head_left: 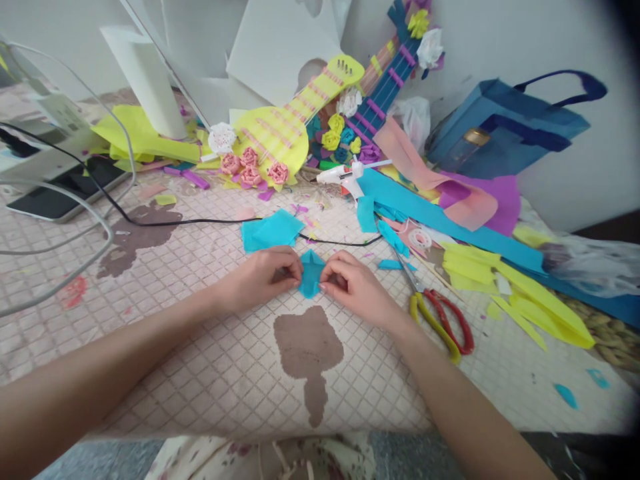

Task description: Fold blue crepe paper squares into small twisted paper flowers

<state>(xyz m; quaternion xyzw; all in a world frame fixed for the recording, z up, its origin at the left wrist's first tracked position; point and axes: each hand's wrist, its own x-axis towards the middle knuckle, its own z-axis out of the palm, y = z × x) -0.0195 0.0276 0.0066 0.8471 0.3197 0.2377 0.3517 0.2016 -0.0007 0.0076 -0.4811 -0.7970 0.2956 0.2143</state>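
Observation:
Between my two hands is a small piece of folded blue paper (311, 275), held just over the patterned tablecloth. My left hand (270, 273) pinches its left edge with thumb and fingers. At the opposite edge, my right hand (349, 283) pinches the paper the same way. Just behind my left hand lie overlapping blue paper squares (275, 229). Scissors (435, 313) with red and yellow handles rest to the right of my right hand, their blades partly under blue scraps.
Behind stand a yellow paper guitar (280, 137) and a blue one (383, 100) with paper flowers. A white glue gun (350, 177) lies before them, its black cord (200, 221) crossing the table. Yellow paper strips (540, 303) and a blue bag (505, 130) are on the right; a phone (65, 190) is left.

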